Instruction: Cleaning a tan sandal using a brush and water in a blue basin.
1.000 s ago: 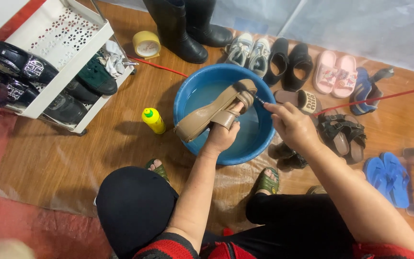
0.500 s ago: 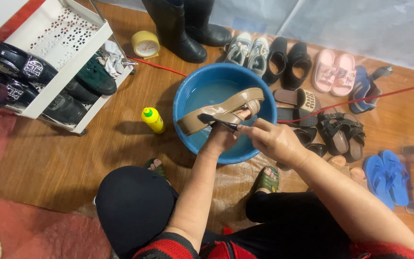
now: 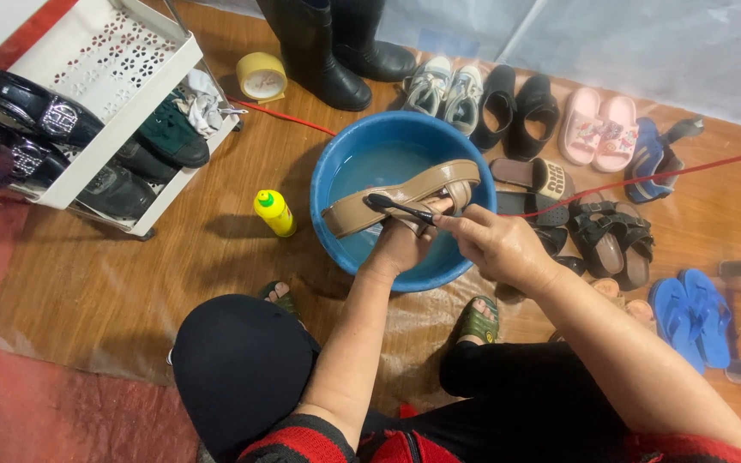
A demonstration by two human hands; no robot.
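Centre of the frame: a tan sandal (image 3: 405,195) is held tilted over a blue basin (image 3: 336,171) of water, its length spanning from the basin's left inner wall to its right rim. The left hand (image 3: 400,244) grips the sandal from below, fingers wrapped around its underside above the basin's near rim. The right hand (image 3: 495,244), just right of the left and touching the sandal's strap end, has its fingers closed on the handle of a dark brush (image 3: 400,208), whose head lies on the sandal's upper face. A yellow bottle (image 3: 274,212) stands on the wooden floor just left of the basin, apart from it. At upper left a white shoe rack (image 3: 105,94) holding dark shoes occupies the corner; open floor lies between rack and basin. Along the upper edge stand black boots (image 3: 336,47), with grey sneakers (image 3: 443,86), black shoes (image 3: 516,107) and pink slippers (image 3: 598,129) in a row to the right. Brown sandals (image 3: 615,240) crowd the basin's right side, and blue flip-flops (image 3: 692,317) lie near the right edge.
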